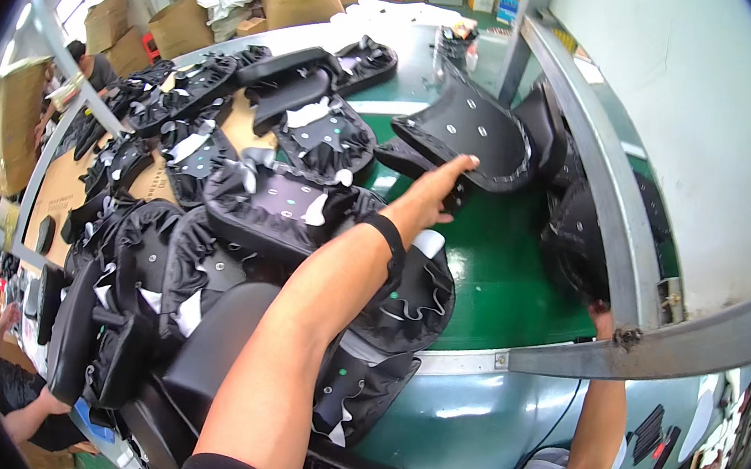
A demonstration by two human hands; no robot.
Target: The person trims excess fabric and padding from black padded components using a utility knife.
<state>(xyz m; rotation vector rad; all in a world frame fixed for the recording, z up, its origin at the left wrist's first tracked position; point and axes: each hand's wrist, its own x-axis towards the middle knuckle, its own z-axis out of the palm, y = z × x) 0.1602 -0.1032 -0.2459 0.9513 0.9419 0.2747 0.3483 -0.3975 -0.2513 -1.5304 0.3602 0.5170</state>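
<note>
My left hand [432,191] reaches over the green tabletop, thumb and fingers apart, at the near edge of a black padded seat panel [465,127]. That panel has a gathered rim and small metal inserts, and lies tilted against other black cushions. A dark edge shows between thumb and fingers; no firm grip is visible. Over at the right, my right hand [602,321] is at the lower edge of a black gathered-cover cushion [576,242], beyond the metal rail. Its fingers are mostly hidden, so their closure cannot be made out.
Black cushions [251,203] with white flaps crowd the left side. A grey metal frame [599,157] rises at the right, its lower rail [546,358] crossing before my right forearm. Cardboard boxes [299,2] stand behind. At lower left, another person's hand [54,402] touches a cushion.
</note>
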